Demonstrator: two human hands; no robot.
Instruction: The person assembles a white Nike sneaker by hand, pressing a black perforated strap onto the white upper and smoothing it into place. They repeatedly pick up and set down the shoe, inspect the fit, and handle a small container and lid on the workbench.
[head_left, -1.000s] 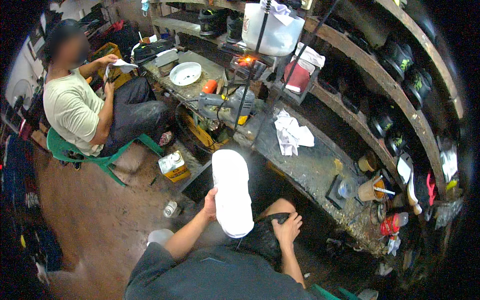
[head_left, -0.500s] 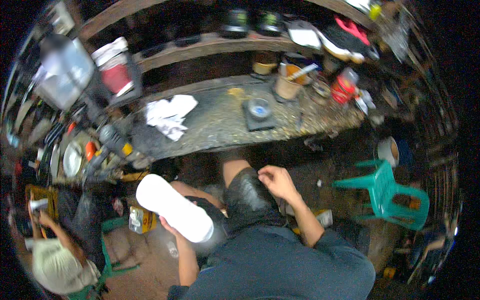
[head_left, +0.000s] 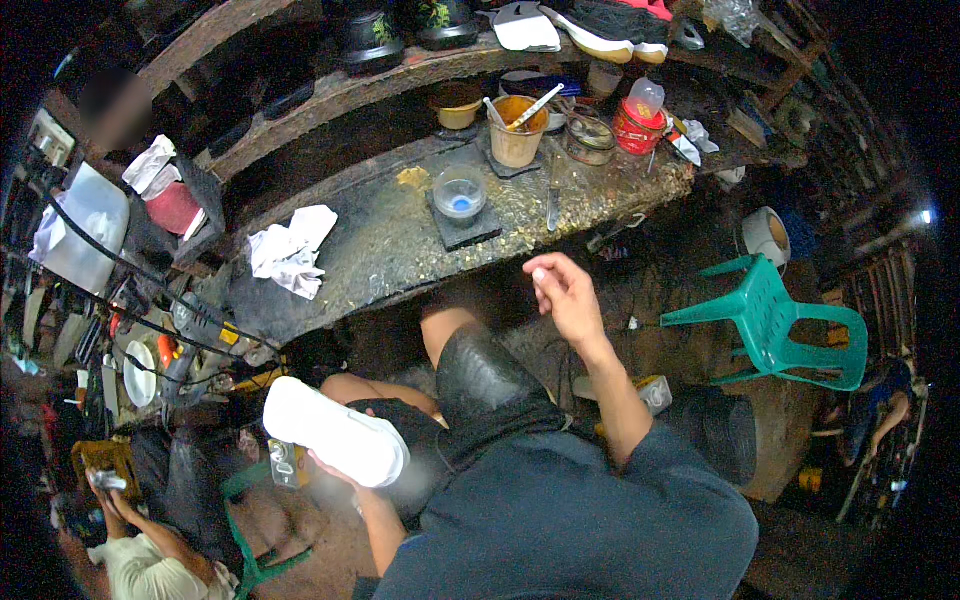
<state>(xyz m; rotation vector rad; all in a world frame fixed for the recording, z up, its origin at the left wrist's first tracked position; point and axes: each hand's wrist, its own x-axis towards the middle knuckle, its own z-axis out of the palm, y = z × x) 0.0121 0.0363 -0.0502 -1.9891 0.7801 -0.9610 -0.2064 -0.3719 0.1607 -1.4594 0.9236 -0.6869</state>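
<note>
A white shoe sole (head_left: 325,428) lies tilted in my left hand (head_left: 362,485), over my left thigh. Fingers show at its near edge and partly behind it. My right hand (head_left: 570,300) is raised off the bench's front edge, thumb and fingertips pinched together. A small pale spot shows at the fingertips; whether it is a held thing or a nail I cannot make out. Beyond that hand a clear plastic cup (head_left: 460,190) with something blue at its bottom stands on a dark square block (head_left: 466,237).
On the worn bench (head_left: 375,255) are a crumpled white cloth (head_left: 293,250), a glue-stained tub (head_left: 517,145) with brushes, a knife (head_left: 553,195) and a red container (head_left: 640,128). A green plastic chair (head_left: 770,315) stands right. A co-worker (head_left: 155,555) sits lower left.
My right hand has moved slightly up in the picture, its fingers still pinched. The sole stays in my left hand, a little lower and turned. The whole view has shifted.
</note>
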